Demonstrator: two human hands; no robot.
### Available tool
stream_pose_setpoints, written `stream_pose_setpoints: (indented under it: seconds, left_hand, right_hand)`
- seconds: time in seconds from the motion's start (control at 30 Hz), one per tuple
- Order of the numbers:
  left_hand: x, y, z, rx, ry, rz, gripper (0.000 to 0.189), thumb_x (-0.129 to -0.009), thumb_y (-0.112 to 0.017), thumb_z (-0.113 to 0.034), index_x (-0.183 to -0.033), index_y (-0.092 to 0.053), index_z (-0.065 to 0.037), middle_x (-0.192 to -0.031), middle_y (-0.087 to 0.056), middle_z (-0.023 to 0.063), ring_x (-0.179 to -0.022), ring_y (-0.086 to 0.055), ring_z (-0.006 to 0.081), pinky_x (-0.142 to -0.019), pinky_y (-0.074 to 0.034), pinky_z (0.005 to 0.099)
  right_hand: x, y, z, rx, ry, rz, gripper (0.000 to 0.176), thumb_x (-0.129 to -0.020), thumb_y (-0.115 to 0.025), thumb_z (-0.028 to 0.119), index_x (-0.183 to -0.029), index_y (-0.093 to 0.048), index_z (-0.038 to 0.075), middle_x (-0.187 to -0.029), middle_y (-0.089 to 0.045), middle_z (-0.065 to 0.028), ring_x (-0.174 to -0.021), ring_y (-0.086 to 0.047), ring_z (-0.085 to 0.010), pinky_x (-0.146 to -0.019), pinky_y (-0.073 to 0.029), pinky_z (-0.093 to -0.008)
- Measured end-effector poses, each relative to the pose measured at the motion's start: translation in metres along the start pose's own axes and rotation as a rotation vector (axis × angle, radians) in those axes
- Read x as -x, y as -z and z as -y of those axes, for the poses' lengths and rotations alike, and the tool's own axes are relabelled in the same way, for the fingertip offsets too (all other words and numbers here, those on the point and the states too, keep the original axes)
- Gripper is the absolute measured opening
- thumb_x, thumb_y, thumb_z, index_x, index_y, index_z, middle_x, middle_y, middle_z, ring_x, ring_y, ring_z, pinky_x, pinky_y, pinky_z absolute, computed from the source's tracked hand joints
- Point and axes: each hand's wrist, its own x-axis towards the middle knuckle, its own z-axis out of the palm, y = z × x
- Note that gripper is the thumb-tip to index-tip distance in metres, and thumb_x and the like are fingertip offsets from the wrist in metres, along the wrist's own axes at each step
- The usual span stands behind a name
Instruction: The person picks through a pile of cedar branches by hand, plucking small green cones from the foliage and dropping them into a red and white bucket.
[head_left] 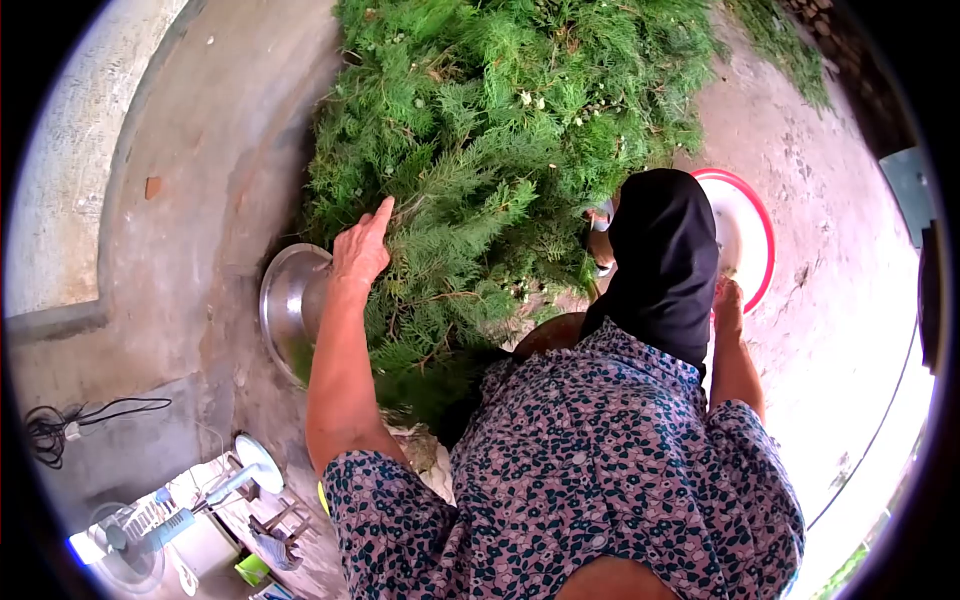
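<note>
Neither of my own hands shows in the head view. A person in a floral shirt (600,470) and a black head covering (662,260) crouches in front of me, seen from behind and above. That person's hand on the left (362,250) rests with fingers apart on a big heap of feathery green branches (500,130). Their other hand (727,297) is at the rim of a white basin with a red rim (752,235) on the right.
A metal bowl (288,305) lies at the heap's left edge, partly under the branches. A standing fan (150,525), small stools and a black cable (90,415) are at the lower left. Concrete floor and a wall step (60,320) lie around.
</note>
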Motion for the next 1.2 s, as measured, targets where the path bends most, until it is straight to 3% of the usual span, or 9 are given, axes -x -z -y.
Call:
stream_pose_setpoints:
  seconds: [0.2,0.27,0.4,0.57,0.67,0.8,0.83,0.97,1.2]
  left_hand:
    - [-0.003,-0.012,0.086,0.672,-0.06,-0.392,0.039,-0.072,-0.049,0.003,-0.108,-0.059,-0.007,-0.098,-0.063,0.0158,-0.085,-0.061,0.0262,-0.074,-0.044,0.0316]
    - [0.01,0.014,0.103,0.998,0.138,-0.306,0.029,-0.081,-0.053,-0.01,-0.109,-0.056,-0.003,-0.095,-0.063,0.0111,-0.077,-0.061,0.0241,-0.072,-0.045,0.0316]
    - [0.024,0.026,0.112,1.669,0.254,-0.506,0.032,-0.087,-0.053,-0.028,-0.109,-0.053,-0.005,-0.086,-0.06,0.0039,-0.065,-0.058,0.0193,-0.061,-0.046,0.0293]
    - [0.018,0.046,0.092,2.016,0.12,0.373,0.034,-0.09,-0.05,-0.032,-0.112,-0.045,-0.007,-0.074,-0.051,0.001,-0.055,-0.049,0.0121,-0.05,-0.044,0.025]
    - [0.032,0.053,0.039,1.853,0.247,0.025,0.033,-0.09,-0.048,-0.034,-0.109,-0.044,-0.007,-0.07,-0.049,0.0005,-0.051,-0.046,0.0093,-0.045,-0.04,0.0234]
    - [0.024,0.019,0.054,2.025,0.18,0.442,0.042,-0.09,-0.044,-0.041,-0.113,-0.044,-0.006,-0.078,-0.056,0.0052,-0.05,-0.05,0.0121,-0.04,-0.041,0.027]
    - [0.038,0.036,0.033,1.579,0.508,0.3,0.035,-0.092,-0.043,-0.037,-0.114,-0.044,-0.009,-0.068,-0.047,-0.0025,-0.047,-0.042,0.0071,-0.043,-0.036,0.0218]
    - [0.019,-0.045,0.07,1.456,-0.312,0.186,0.029,-0.092,-0.043,-0.031,-0.112,-0.052,-0.011,-0.061,-0.052,0.004,-0.04,-0.045,0.0151,-0.036,-0.039,0.0266]
    - [0.046,-0.088,0.032,1.505,-0.037,0.154,0.035,-0.091,-0.047,-0.036,-0.111,-0.055,-0.008,-0.058,-0.045,-0.0015,-0.042,-0.038,0.0085,-0.039,-0.032,0.0226]
  right_hand:
    - [0.004,-0.042,0.02,-0.099,0.044,0.189,0.032,-0.087,-0.037,0.021,-0.086,-0.06,0.001,-0.085,-0.062,-0.0069,-0.084,-0.058,-0.0203,-0.077,-0.043,-0.0325]
    - [0.0,-0.046,0.027,0.355,0.303,0.206,0.035,-0.09,-0.039,0.028,-0.096,-0.059,0.0,-0.093,-0.063,-0.0157,-0.091,-0.058,-0.0268,-0.085,-0.042,-0.0323]
    - [0.001,-0.092,0.051,0.201,0.484,0.067,0.01,-0.084,-0.056,0.007,-0.09,-0.055,-0.001,-0.101,-0.059,-0.0219,-0.088,-0.06,-0.0283,-0.079,-0.048,-0.0336]
    - [0.0,-0.142,0.098,0.047,0.303,0.094,0.028,-0.085,-0.053,0.006,-0.111,-0.05,-0.003,-0.106,-0.056,-0.0173,-0.091,-0.059,-0.024,-0.077,-0.05,-0.0341]
    - [0.056,-0.213,0.158,0.008,0.242,0.004,0.029,-0.087,-0.05,0.013,-0.112,-0.054,-0.001,-0.095,-0.06,-0.01,-0.083,-0.058,-0.0175,-0.072,-0.048,-0.0274]
    - [0.106,-0.272,0.187,0.173,0.577,0.179,0.02,-0.085,-0.053,0.007,-0.103,-0.06,0.0,-0.084,-0.062,-0.0055,-0.078,-0.058,-0.0137,-0.072,-0.047,-0.0249]
    - [0.111,-0.284,0.191,0.01,0.44,0.183,0.018,-0.085,-0.054,0.006,-0.101,-0.061,0.001,-0.082,-0.062,-0.004,-0.077,-0.057,-0.0125,-0.072,-0.046,-0.0246]
    - [0.129,-0.325,0.191,0.022,0.383,0.401,0.017,-0.087,-0.053,0.01,-0.099,-0.06,0.001,-0.078,-0.059,-0.0029,-0.072,-0.056,-0.0117,-0.065,-0.047,-0.024]
    - [0.131,-0.365,0.145,-0.008,0.013,0.633,0.018,-0.089,-0.05,0.011,-0.102,-0.059,0.003,-0.086,-0.063,-0.0046,-0.075,-0.06,-0.015,-0.069,-0.05,-0.0282]
